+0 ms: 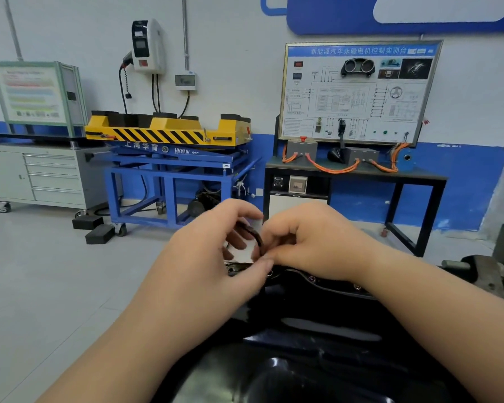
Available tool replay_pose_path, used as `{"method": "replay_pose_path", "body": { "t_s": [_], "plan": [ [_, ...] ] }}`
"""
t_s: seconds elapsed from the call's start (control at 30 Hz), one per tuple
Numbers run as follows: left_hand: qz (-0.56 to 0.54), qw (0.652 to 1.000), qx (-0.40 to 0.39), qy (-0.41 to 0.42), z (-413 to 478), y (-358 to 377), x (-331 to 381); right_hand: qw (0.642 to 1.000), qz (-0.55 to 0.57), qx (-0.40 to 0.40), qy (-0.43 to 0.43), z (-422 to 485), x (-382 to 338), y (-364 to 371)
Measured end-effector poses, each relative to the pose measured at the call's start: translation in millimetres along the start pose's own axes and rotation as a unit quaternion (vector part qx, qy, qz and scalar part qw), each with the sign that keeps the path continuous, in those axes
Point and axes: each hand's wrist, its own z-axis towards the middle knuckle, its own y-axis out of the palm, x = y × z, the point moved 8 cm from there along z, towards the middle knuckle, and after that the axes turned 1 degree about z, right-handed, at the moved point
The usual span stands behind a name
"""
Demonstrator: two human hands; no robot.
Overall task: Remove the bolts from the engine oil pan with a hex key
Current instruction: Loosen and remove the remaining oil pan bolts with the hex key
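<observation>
The left hand's fingers curl over from above and its thumb closes from below on a dark bent bar. A white scrap lies behind the bar, against the palm. The right hand meets it at mid-frame with its fingers folded tight and their tips against the same bar. Blur hides whether they clasp it. The bar stands roughly up and down in the frame, bowed, with its lower end just above the pan's rim.

Under both wrists lies the black, glossy oil pan, filling the lower centre and running off the bottom edge. Its far flange runs from under the hands down towards the right. Small bolts are seated along that flange. At the right edge, beside the pan, sits a grey metal vise.

At the left of the frame a grey tool cabinet on castors has all its drawers shut, so nothing inside shows.

The floor is pale grey, with two black blocks on it. Behind them a yellow, black-striped lift platform rests on a blue frame. To the right of centre a wiring training board stands on a black bench with orange cables. A wall charger hangs at upper left on the white, blue-banded wall.
</observation>
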Motion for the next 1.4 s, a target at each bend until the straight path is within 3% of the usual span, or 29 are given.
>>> {"method": "replay_pose_path", "body": {
  "t_s": [0.17,0.4,0.6,0.93,1.1,1.27,1.4],
  "plan": [
    [-0.058,0.996,0.051,-0.04,-0.9,-8.7,-8.7,0.999,-0.014,0.03,-0.016,1.2,-2.9,0.0],
    [0.035,0.999,0.011,0.019,0.4,-3.4,5.0,1.0,0.022,-0.012,0.006,3.1,-1.2,9.9],
    [0.077,0.996,0.027,0.032,-0.3,-5.6,6.0,0.998,0.033,-0.057,0.006,-2.4,-2.2,10.7],
    [-0.002,0.999,-0.011,-0.048,-0.2,2.6,-6.2,1.0,-0.018,0.005,0.01,-0.6,0.4,0.2],
    [-0.05,0.995,0.038,-0.075,-1.2,-4.5,-11.1,1.0,-0.023,0.018,0.004,-0.2,-0.1,0.8],
    [0.014,0.998,0.051,-0.032,-0.4,-6.8,-0.3,0.999,-0.018,0.033,-0.005,2.1,-1.0,3.3],
    [0.081,0.996,0.029,0.021,1.3,-2.6,9.2,0.999,0.022,-0.014,0.021,2.0,6.5,9.3]
  ]
}}
